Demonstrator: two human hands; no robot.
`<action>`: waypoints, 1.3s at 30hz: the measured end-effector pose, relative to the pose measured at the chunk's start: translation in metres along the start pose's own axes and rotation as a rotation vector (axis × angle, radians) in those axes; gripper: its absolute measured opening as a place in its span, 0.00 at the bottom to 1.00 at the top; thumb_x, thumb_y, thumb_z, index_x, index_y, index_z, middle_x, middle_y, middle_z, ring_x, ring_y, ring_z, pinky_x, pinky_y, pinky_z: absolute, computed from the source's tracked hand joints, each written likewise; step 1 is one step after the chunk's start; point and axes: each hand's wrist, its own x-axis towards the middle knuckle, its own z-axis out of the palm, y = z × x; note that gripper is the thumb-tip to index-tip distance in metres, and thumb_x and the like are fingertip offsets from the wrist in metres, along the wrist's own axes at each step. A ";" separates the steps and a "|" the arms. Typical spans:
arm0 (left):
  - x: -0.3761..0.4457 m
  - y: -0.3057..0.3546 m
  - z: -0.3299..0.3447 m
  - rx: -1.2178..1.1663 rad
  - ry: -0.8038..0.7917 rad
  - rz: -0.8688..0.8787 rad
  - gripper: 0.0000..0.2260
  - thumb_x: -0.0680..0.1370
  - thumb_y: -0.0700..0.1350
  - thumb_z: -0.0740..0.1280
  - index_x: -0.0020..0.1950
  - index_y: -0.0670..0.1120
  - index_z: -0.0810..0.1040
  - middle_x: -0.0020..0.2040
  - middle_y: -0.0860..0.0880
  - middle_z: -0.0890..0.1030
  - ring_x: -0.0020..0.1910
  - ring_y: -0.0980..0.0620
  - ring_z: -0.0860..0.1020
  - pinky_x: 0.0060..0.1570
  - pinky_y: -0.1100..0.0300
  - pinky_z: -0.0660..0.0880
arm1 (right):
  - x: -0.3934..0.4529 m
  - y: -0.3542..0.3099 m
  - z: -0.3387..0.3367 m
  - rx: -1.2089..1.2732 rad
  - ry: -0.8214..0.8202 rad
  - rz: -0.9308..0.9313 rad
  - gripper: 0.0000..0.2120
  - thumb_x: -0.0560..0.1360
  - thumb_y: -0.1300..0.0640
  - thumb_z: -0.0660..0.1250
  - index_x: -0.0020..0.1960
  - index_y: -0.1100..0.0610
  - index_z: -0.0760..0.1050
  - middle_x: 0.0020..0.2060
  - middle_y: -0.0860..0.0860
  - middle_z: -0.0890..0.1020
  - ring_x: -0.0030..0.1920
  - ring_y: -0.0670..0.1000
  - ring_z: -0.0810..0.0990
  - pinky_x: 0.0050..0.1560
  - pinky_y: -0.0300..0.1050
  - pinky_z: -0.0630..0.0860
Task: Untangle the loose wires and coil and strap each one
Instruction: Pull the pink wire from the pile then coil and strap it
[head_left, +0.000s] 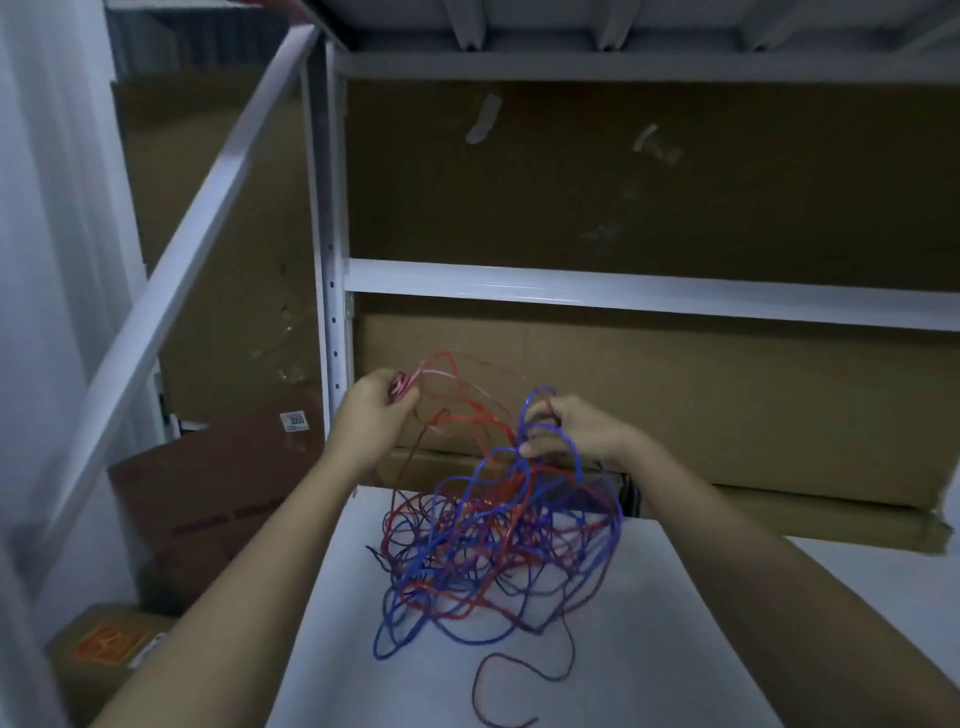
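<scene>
The job has hardly begun: the left hand (376, 402) grips a small bunch of red wire (452, 415) at ten o'clock, the right hand (563, 428) pinches blue wire (540, 410) at two o'clock, and the big tangle (493, 551) lies on the white table (649, 623), nothing strapped.

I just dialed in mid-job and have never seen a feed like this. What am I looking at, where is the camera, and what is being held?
There is no machine: a person works bare-handed, and the single camera sits on their head, looking forward and down. The left hand grips a small bundle of red wire. The right hand pinches loops of blue wire. Both wires run down into a red and blue tangle lying on the white tabletop. Behind stand a white metal shelf and cardboard boxes.
</scene>
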 end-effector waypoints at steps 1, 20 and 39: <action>-0.002 0.000 0.001 0.028 -0.034 -0.006 0.12 0.79 0.44 0.64 0.36 0.44 0.72 0.29 0.49 0.71 0.29 0.51 0.68 0.30 0.56 0.61 | -0.001 0.005 0.001 0.002 -0.017 0.069 0.07 0.71 0.72 0.70 0.44 0.65 0.75 0.28 0.47 0.74 0.27 0.39 0.71 0.32 0.30 0.67; -0.006 0.034 0.004 -0.161 -0.253 0.000 0.17 0.76 0.57 0.67 0.35 0.46 0.72 0.29 0.52 0.69 0.28 0.55 0.67 0.33 0.59 0.64 | -0.011 -0.045 -0.044 -0.176 0.912 -0.250 0.09 0.80 0.55 0.63 0.49 0.53 0.82 0.42 0.43 0.81 0.45 0.49 0.74 0.52 0.42 0.65; -0.078 0.077 0.005 -1.244 -0.089 -0.155 0.14 0.84 0.41 0.48 0.50 0.41 0.72 0.35 0.48 0.72 0.34 0.54 0.71 0.38 0.66 0.69 | -0.088 0.007 0.093 -1.075 0.626 -0.341 0.09 0.74 0.51 0.69 0.37 0.53 0.79 0.29 0.50 0.78 0.35 0.55 0.75 0.39 0.48 0.63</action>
